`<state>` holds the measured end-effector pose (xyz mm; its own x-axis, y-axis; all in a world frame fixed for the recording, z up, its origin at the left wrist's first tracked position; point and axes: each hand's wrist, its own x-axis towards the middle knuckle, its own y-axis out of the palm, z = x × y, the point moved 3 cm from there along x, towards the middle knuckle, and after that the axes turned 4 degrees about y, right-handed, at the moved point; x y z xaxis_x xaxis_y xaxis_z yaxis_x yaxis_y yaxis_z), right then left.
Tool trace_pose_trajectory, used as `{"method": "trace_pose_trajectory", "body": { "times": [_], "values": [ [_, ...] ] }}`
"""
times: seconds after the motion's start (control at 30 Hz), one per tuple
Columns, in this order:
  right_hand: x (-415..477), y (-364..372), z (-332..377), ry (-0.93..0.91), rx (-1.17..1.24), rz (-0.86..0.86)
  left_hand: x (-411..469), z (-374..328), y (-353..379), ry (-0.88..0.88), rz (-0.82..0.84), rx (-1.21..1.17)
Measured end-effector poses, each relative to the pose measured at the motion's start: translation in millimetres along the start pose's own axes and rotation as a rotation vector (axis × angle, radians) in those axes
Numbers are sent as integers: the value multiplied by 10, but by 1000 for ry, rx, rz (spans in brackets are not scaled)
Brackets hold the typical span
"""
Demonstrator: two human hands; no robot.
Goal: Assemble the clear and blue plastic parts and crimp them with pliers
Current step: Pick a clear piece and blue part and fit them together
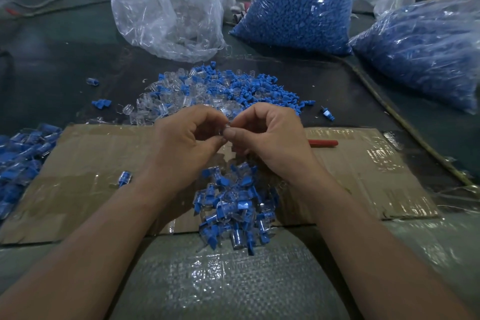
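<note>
Small clear plastic part (225,129): we pinch it with left hand (181,143) and right hand (270,138), fingertips meeting, above taped brown cardboard sheet (363,163).

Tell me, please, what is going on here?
A person pinches a small clear plastic part between left hand and right hand above a cardboard sheet. Loose clear and blue parts lie heaped beyond, assembled pieces pile nearer the person, and a red-handled tool lies untouched on the cardboard.
</note>
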<state>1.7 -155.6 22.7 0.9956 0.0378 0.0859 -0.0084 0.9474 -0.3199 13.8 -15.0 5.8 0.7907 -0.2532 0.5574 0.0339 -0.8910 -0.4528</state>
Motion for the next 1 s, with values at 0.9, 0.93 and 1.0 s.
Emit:
{"method": "trace_pose_trajectory", "body": {
  "times": [0.9,0.93,1.0],
  "values": [
    [6,-17,15,-102,45,99,39,-21,-30,-399,5,-535],
    [5,-7,10,-104,48,101,41,-15,-28,-413,9,-537],
    [-7,13,8,-125,44,109,45,-3,-29,-446,-3,-555]
  ]
}}
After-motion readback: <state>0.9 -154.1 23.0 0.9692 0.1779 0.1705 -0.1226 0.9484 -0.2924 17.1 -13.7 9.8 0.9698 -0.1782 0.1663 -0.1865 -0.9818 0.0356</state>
